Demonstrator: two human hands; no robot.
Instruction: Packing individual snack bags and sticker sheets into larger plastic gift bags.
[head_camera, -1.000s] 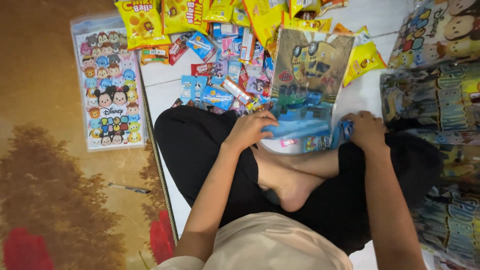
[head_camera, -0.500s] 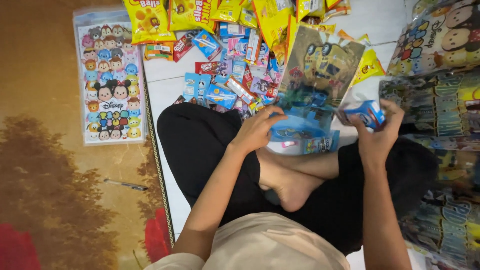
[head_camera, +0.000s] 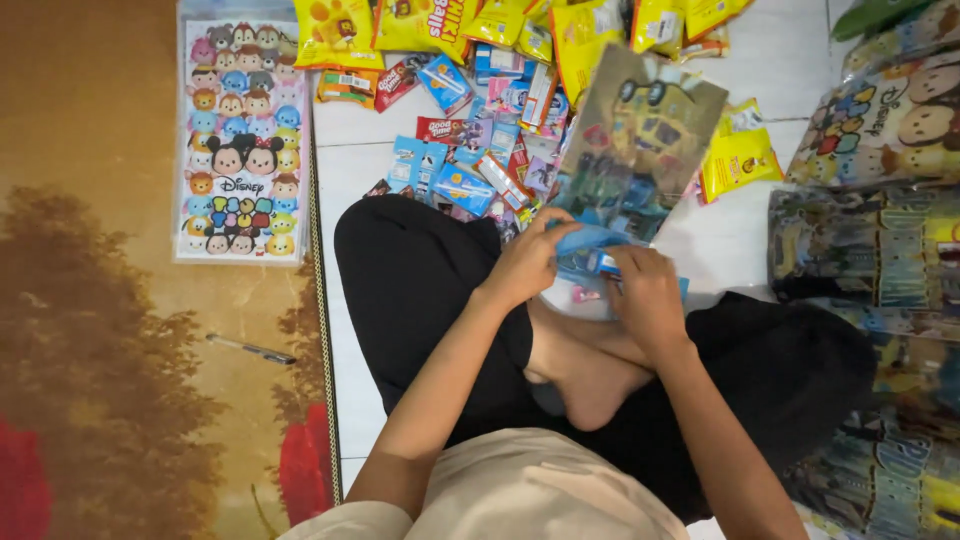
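Left hand: the left hand (head_camera: 530, 262) grips the near edge of the printed gift bag (head_camera: 640, 140), fingers curled over the blue mouth of it.
Right hand: the right hand (head_camera: 645, 290) is closed around a small blue snack packet (head_camera: 600, 262), and holds it right at the opening of the bag, touching the bag's edge.
Gift bag: it lies flat on the white tile floor (head_camera: 760, 60) just beyond both hands, tilted a little, with a yellow car picture on its face. The mouth of it points toward the person.
Between the hands: the two hands are very close, almost touching, above the crossed legs in black trousers (head_camera: 420, 290) and a bare foot (head_camera: 590, 380).
Beyond the left hand: a heap of small blue and red snack packets (head_camera: 470, 170), and farther away yellow snack bags (head_camera: 340, 30).
Far to the left of the hands: a flat sheet with many cartoon faces (head_camera: 240, 140) on the brown carpet (head_camera: 110, 350), and a pen (head_camera: 250, 349) nearer to the person.
To the right of the right hand: more printed gift bags in a pile (head_camera: 870, 240), and one yellow packet (head_camera: 740, 160) beside the held bag.
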